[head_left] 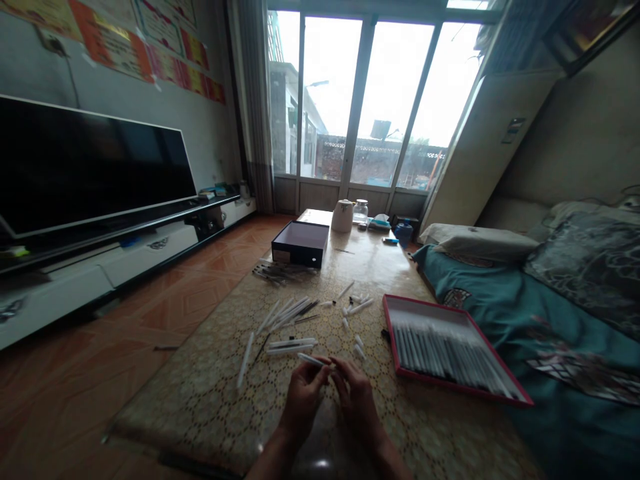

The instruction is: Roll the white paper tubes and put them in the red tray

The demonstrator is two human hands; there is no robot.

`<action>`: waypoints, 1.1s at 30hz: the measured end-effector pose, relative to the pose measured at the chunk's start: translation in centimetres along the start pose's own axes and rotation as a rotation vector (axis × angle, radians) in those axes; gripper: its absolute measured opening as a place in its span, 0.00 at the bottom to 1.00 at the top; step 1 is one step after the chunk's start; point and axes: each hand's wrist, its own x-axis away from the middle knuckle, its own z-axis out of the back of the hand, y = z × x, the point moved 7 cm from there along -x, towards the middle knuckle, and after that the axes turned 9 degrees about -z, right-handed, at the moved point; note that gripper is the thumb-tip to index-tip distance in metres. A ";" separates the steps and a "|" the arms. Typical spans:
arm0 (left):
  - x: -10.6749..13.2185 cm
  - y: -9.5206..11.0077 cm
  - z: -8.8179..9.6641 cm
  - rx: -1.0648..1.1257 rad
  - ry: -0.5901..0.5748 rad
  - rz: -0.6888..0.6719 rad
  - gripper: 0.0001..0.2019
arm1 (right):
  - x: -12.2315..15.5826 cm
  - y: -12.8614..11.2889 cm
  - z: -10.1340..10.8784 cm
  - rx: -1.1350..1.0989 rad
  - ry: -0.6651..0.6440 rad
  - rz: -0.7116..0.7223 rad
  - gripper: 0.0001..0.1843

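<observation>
A slim whitish pen (pixel 311 360) is pinched in my left hand (pixel 304 393), its far end pointing up and left. My right hand (pixel 357 390) meets the left at the pen's near end, fingers closed; whatever small part they grip is hidden. Just beyond my hands lie white pen barrels (pixel 293 345) side by side, and another barrel (pixel 245 360) rests farther left. Small white pen caps (pixel 359 347) are scattered ahead of my right hand. A loose pile of barrels and dark refills (pixel 290 312) spreads over the patterned table (pixel 200 400).
To the right, a red-rimmed box (pixel 393 333) holds rows of pens (pixel 445 353). A dark open box (pixel 295 257) stands farther back, with dark thin pieces (pixel 280 272) before it. Behind are a kettle (pixel 343 217) and glass jar (pixel 360 211). A teal-covered sofa (pixel 480 287) flanks the table.
</observation>
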 end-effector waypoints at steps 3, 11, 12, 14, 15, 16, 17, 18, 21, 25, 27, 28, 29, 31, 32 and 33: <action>0.1 -0.2 -0.1 0.035 0.020 0.022 0.14 | 0.0 1.1 1.2 0.041 0.062 -0.024 0.14; -5.3 -0.1 -2.6 -0.435 -0.172 -0.102 0.08 | 0.4 7.2 5.6 0.004 0.347 -0.296 0.19; -6.5 0.0 -3.4 -0.660 -0.225 -0.192 0.08 | 0.5 7.6 5.6 -0.018 0.353 -0.316 0.20; -8.5 -0.6 -5.1 -0.928 -0.346 -0.291 0.14 | 0.6 8.0 5.6 -0.050 0.367 -0.333 0.20; -9.4 -1.0 -5.8 -0.962 -0.397 -0.305 0.17 | 0.6 8.1 5.6 -0.059 0.372 -0.337 0.21; -10.1 -1.6 -6.5 -0.994 -0.449 -0.312 0.19 | 0.6 8.2 5.5 -0.064 0.371 -0.341 0.21; -10.7 -2.0 -7.2 -1.016 -0.495 -0.313 0.19 | 0.6 8.4 5.4 -0.067 0.366 -0.345 0.21; -11.2 -2.5 -7.7 -1.044 -0.535 -0.315 0.19 | 0.6 8.4 5.3 -0.067 0.363 -0.345 0.21; -11.8 -3.1 -8.5 -1.122 -0.614 -0.321 0.13 | 0.5 8.4 5.4 -0.055 0.371 -0.320 0.19; -11.3 -2.4 -7.8 -1.175 -0.604 -0.331 0.08 | 0.4 7.6 5.6 -0.011 0.374 -0.283 0.15; -10.5 -1.5 -6.6 -1.164 -0.552 -0.338 0.08 | 0.4 6.8 5.7 0.020 0.372 -0.257 0.13; -10.0 -1.0 -5.9 -1.159 -0.524 -0.341 0.08 | 0.5 6.4 5.7 0.035 0.372 -0.237 0.12; -9.3 -0.5 -5.1 -1.136 -0.494 -0.336 0.08 | 0.5 5.9 5.6 0.053 0.368 -0.216 0.12; -7.7 0.3 -3.1 -1.033 -0.432 -0.292 0.10 | 0.6 5.2 5.3 0.092 0.351 -0.167 0.13; -6.9 0.6 -1.8 -0.866 -0.372 -0.220 0.11 | 0.6 4.8 5.1 0.111 0.335 -0.135 0.14; -6.0 0.7 -0.5 -0.697 -0.305 -0.134 0.12 | 0.6 4.5 4.8 0.128 0.314 -0.098 0.14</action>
